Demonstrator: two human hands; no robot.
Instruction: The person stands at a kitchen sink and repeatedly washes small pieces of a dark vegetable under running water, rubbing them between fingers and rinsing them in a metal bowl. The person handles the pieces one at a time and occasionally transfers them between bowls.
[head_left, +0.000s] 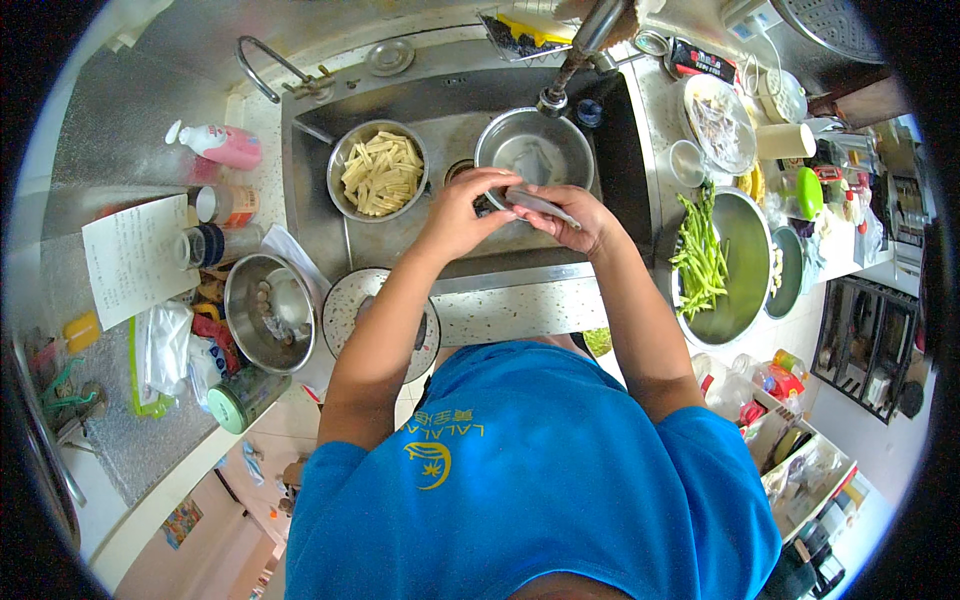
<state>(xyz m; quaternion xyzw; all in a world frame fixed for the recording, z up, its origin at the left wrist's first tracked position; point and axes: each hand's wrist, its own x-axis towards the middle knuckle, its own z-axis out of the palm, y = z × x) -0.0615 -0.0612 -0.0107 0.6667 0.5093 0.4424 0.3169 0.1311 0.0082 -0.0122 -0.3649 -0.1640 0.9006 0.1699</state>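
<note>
My right hand (581, 217) holds a flat, greyish, elongated piece (544, 204), too small to name surely, above the near edge of a steel bowl (583, 146). My left hand (459, 214) curves around the piece's left end, thumb and fingers apart. Whether its fingertips grip that end is unclear. Inside the bowl lies a pale, translucent shape (531, 159). To the left, a second steel bowl (335, 201) of pale yellow cut strips (381, 174) rests in the sink (450, 251). A tap spout (553, 101) hangs over the far rim of the right bowl.
Green vegetable stalks (699, 259) lie across a large steel basin (742, 300) at right. Left of the sink are a steel bowl (244, 319) with small brown pieces, a speckled round lid (349, 300), a pink pump bottle (229, 146) and a handwritten sheet (139, 255).
</note>
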